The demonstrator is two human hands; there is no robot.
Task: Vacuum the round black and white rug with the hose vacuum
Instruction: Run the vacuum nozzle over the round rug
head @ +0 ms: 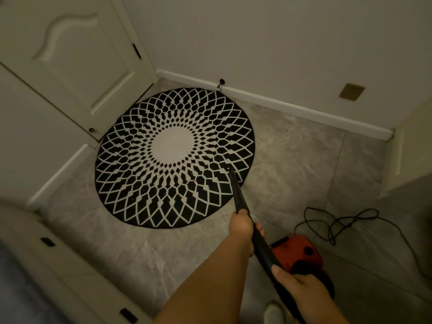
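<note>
The round black and white rug (174, 157) lies on the grey tiled floor near the corner by the door. A black vacuum hose tube (238, 195) slants from the lower right up to the rug, its nozzle tip resting on the rug's right edge. My left hand (242, 224) grips the tube further forward. Lower down the tube, my right hand (297, 282) holds it near the bottom of the view. The red vacuum body (294, 250) sits on the floor just right of the tube.
A black power cord (339, 223) lies in loops on the tiles at right. A white door (70, 57) stands at upper left, with skirting board (304, 111) along the back wall. Cabinet fronts with dark handles (48, 242) run along the lower left.
</note>
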